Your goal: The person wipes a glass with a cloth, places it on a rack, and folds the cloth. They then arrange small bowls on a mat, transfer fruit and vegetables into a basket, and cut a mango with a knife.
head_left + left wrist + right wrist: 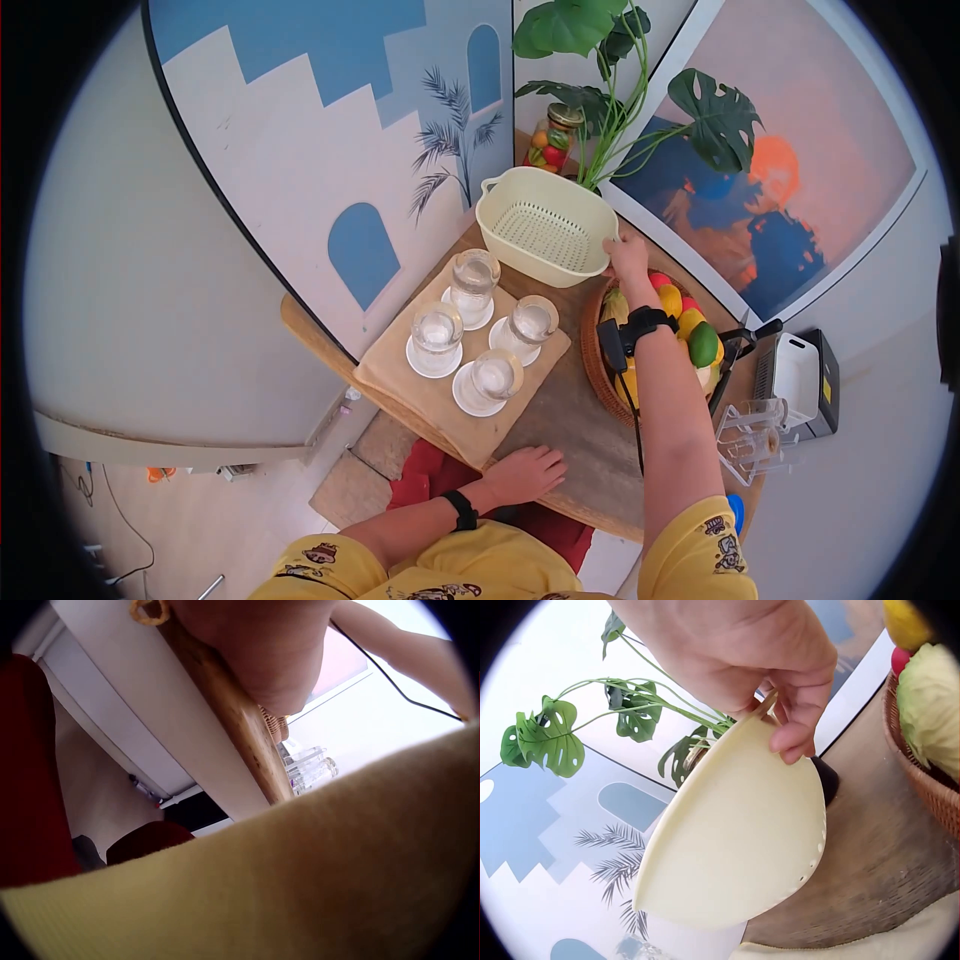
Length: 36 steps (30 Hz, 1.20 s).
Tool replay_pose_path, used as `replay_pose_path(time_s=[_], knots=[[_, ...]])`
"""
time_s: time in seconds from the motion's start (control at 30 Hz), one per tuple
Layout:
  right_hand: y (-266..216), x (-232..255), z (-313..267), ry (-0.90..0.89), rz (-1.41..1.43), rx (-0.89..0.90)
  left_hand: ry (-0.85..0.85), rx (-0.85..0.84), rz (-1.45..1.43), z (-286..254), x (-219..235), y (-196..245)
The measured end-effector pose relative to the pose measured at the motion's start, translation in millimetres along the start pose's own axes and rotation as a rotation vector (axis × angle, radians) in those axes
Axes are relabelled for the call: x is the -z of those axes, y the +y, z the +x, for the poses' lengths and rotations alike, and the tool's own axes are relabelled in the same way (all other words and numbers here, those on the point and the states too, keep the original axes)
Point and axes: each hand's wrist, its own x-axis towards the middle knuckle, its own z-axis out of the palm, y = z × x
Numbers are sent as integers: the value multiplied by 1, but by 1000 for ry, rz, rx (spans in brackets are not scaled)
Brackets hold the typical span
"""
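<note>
A pale yellow-green plastic colander (545, 270) with a perforated base is at the back of the wooden table. My right hand (628, 258) pinches the handle at its right end, thumb and fingers around the loop. The right wrist view shows the colander's smooth outer wall (724, 825) tilted below the right hand (780, 667). My left hand (525, 473) rests on the table's front edge with relaxed fingers, holding nothing. In the left wrist view only part of the left hand (262, 645) shows, over the table edge.
Several glasses (437, 328) on white coasters stand on a tan cloth (395, 360) at left. A wicker basket (592, 350) of fruit and vegetables lies under my right forearm. Behind are a jar (550, 145) and leafy plant (715, 120); a glass rack (740, 440) stands at right.
</note>
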Motion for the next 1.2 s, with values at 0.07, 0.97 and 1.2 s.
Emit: replay_pose_path(time_s=[0.07, 0.97, 1.2], knots=[[6, -9, 3, 12, 32, -49, 12, 0, -13, 0, 0, 0], [4, -29, -48, 154, -244, 159, -40, -2, 46, 9, 5, 5], [-19, 56, -157, 412, 92, 618, -61, 71, -9, 11, 5, 9]])
